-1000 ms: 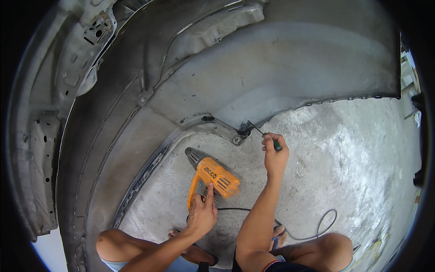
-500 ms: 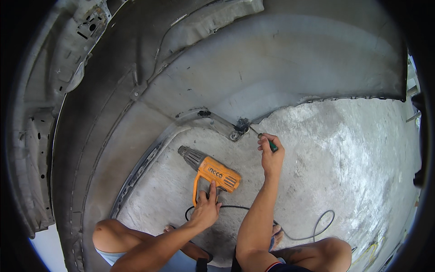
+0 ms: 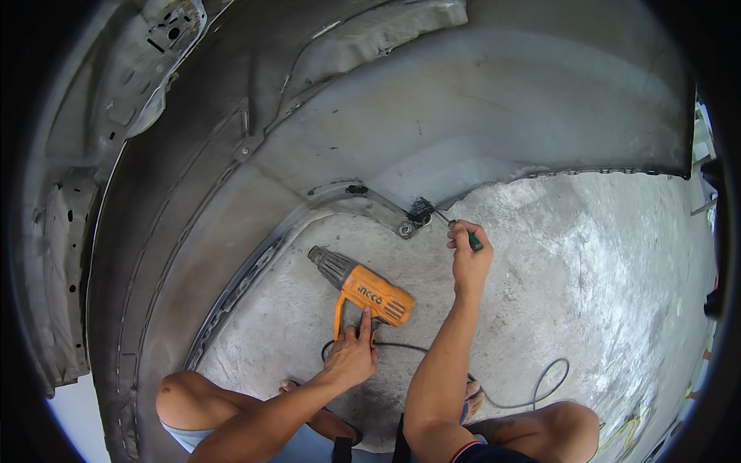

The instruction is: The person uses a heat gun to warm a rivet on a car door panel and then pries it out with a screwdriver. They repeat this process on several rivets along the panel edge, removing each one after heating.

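Observation:
My left hand (image 3: pixel 353 355) is wrapped round the grip of an orange and black heat gun (image 3: pixel 376 295), with the index finger stretched along its body. The gun's dark nozzle points up and left, toward the panel's curved edge. In my right hand (image 3: pixel 471 258) is a screwdriver (image 3: pixel 475 241) with a green and black handle. Its thin shaft reaches up-left to a black, crumbly patch (image 3: pixel 421 210) at the corner of a large grey metal panel (image 3: pixel 532 108). Whether the tip digs into the patch or only touches it is too small to tell.
Another metal part with holes (image 3: pixel 69 224) stands along the left side. A dark cord (image 3: pixel 532 403) from the gun loops over the concrete floor (image 3: pixel 540 309). My bent knees (image 3: pixel 189 397) are at the lower edge. A bolt hole (image 3: pixel 406 229) sits beside the black patch.
The panel sits slightly farther right in view, and both hands with their tools have shifted a little right with it. Both grips are unchanged.

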A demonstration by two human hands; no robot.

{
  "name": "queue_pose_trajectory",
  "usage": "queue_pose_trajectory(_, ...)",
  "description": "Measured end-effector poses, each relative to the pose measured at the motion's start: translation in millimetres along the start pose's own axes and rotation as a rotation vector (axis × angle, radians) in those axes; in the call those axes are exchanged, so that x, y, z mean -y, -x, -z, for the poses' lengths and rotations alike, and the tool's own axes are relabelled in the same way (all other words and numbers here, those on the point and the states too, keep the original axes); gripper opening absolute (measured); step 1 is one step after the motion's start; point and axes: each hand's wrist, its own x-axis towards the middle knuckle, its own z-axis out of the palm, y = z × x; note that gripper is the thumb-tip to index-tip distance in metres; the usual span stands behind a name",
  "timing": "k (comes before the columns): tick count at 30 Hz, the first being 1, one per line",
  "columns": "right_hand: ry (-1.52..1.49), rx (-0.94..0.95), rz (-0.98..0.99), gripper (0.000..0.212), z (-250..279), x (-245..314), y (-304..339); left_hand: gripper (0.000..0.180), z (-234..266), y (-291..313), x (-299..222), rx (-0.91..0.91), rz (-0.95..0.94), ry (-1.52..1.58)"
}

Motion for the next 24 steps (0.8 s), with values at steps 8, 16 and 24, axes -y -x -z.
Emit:
queue_pose_trajectory(8, 0.024, -0.011, 0.008, 0.02, -2, -20, 5, 0.099, 5, 3, 0, 0.043, 0.017, -0.013)
queue_pose_trajectory(16, -0.039, -0.016, 0.0, 0.022, 2, -19, 8, 0.098, 17, 4, -11, 0.11, 0.057, -0.026)
queue_pose_trajectory(24, 0.122, -0.038, 0.039, 0.019, -2, -6, 0, 0.099, 16, 1, -10, 0.135, 0.055, -0.053)
